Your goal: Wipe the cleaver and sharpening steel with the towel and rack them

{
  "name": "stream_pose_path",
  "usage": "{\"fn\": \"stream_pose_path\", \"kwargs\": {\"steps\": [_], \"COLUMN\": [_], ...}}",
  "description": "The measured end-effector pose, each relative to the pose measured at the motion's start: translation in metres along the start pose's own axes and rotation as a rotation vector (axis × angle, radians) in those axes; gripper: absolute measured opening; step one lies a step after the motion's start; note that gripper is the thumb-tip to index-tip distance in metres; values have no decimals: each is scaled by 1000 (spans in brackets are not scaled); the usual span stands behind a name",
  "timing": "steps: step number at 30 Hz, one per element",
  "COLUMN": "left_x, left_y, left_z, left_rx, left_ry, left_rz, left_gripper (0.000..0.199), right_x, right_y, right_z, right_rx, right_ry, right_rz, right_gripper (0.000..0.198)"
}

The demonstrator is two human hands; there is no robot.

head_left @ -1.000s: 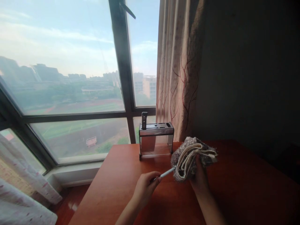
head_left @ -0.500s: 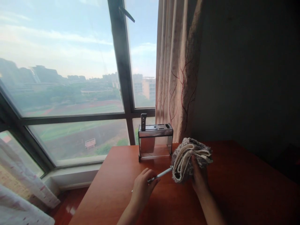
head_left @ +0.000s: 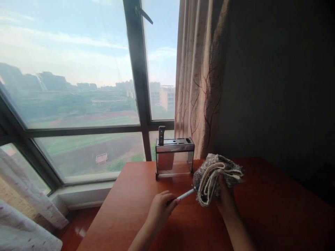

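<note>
My left hand [head_left: 162, 206] is closed around a slim utensil with a pale, rod-like shaft [head_left: 186, 194]. Its far end meets the left side of a folded grey, fuzzy cloth [head_left: 218, 177] with cream edges, and what kind of utensil it is cannot be made out. From the right, my right hand [head_left: 226, 197] grips that cloth, thumb on the front of the folds and the other fingers hidden. Just beyond both hands stands a clear-sided knife block [head_left: 175, 151] with a dark slotted top. One knife [head_left: 161, 135] sits upright in its left slot, its dark riveted handle sticking out.
The reddish-brown wooden table [head_left: 125, 205] lies under my hands. A large window [head_left: 78, 104] rises behind it on the left, with a patterned beige curtain [head_left: 196, 87] at the back. Another pale curtain [head_left: 23, 226] hangs at lower left.
The cloth and my right hand have moved slightly right, and the cloth is turned a little. The left hand follows slightly with the utensil. The view has shifted a bit.
</note>
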State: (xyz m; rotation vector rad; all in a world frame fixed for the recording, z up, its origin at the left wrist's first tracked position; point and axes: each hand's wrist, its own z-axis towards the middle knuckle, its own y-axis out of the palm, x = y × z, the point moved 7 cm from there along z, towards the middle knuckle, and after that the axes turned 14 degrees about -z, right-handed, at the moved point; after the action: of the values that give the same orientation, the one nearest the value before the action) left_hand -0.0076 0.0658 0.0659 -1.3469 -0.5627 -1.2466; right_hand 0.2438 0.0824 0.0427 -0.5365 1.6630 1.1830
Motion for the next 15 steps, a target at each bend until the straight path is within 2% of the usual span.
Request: {"fn": "stream_pose_path", "kwargs": {"steps": [3, 6, 8, 11, 15], "left_x": [-6, -8, -7, -5, -2], "left_y": [7, 10, 7, -4, -15], "left_z": [-1, -2, -1, 0, -1], "left_rx": [-78, -95, -60, 59, 167], "left_ry": [-75, -90, -61, 5, 33], "left_rz": [-83, -102, -45, 81, 125], "left_gripper": [38, 37, 35, 23, 13], "right_x": [3, 5, 5, 7, 11], "right_y": [-2, -1, 2, 6, 8], "right_z": [2, 2, 2, 1, 0], "right_rx": [-5, -20, -27, -33, -37], "right_ry": [16, 36, 32, 41, 69], "right_rz": [3, 3, 0, -14, 3], "right_gripper": [54, 50, 49, 51, 53]}}
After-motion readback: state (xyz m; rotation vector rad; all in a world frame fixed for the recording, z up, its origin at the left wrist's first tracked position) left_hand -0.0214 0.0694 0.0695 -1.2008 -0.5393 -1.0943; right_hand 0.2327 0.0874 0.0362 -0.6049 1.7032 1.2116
